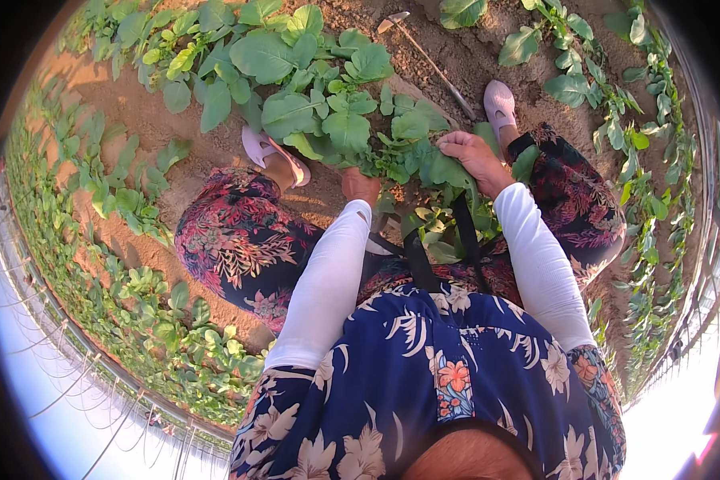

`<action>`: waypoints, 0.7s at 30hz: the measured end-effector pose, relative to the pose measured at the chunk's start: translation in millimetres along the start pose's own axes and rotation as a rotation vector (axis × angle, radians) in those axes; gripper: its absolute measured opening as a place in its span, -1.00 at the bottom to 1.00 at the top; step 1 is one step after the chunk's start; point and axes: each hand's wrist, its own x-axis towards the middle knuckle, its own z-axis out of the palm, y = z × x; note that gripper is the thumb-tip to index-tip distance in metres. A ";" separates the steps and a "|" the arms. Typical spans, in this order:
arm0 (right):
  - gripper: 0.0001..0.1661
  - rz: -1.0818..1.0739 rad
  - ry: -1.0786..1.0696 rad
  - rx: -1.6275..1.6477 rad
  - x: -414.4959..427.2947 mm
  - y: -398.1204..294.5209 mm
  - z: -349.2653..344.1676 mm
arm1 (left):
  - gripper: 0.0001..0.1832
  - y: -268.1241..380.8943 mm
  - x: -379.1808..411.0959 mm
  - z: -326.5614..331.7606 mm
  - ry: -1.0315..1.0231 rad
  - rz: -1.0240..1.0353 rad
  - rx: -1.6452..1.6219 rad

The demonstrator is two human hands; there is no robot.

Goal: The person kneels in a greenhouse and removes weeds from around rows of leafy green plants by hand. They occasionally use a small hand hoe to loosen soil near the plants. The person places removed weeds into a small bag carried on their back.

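Broad green leaves of a leafy crop plant [345, 126] spread between my feet. My left hand [361, 185] is low at the near edge of this foliage, its fingers mostly hidden under the leaves, so its hold is unclear. My right hand [473, 157] is at the right side of the plant, thumb and fingers pinched together at the edge of a large leaf [447, 171]. Black straps [468, 231] hang in front of my body, with more small leaves [438, 222] around them. White sleeves cover both forearms.
A long-handled hoe [435, 66] lies on the brown soil beyond my right hand. My pink clogs [500, 102] stand on either side of the plant. Further rows of leafy plants [126, 198] run along the left, and others [618, 108] along the right.
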 end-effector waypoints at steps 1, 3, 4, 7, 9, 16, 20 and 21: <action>-0.82 -0.028 0.003 -0.038 0.5 0.7 -1.4 | -0.72 0.0 -0.8 -2.9 -0.056 0.021 0.060; -0.81 -0.078 0.000 -0.116 2.3 4.2 0.2 | -0.74 -1.5 -1.0 -5.8 -0.099 0.003 0.072; -0.80 -0.065 -0.006 -0.068 3.4 5.9 2.1 | -0.74 -3.8 -1.0 -6.7 -0.117 -0.012 0.079; -0.79 -0.032 -0.030 -0.070 3.4 -0.7 2.8 | -0.72 -3.3 1.1 -7.6 -0.224 -0.079 -0.004; -0.80 -0.053 -0.018 -0.090 3.1 -5.3 8.4 | -0.62 1.0 -4.2 -9.6 -0.212 -0.316 0.004; -0.79 -0.083 -0.079 -0.046 12.5 -12.2 15.2 | -0.47 77.0 -31.9 -69.9 -0.071 -0.760 -0.572; -0.79 -0.083 -0.119 -0.140 17.8 -16.3 19.0 | -0.48 128.0 -86.5 -118.9 -0.145 -0.175 -0.972; -0.78 -0.080 -0.126 -0.177 19.2 -16.0 18.5 | -0.55 131.0 -103.7 -142.3 -0.337 -0.016 -1.149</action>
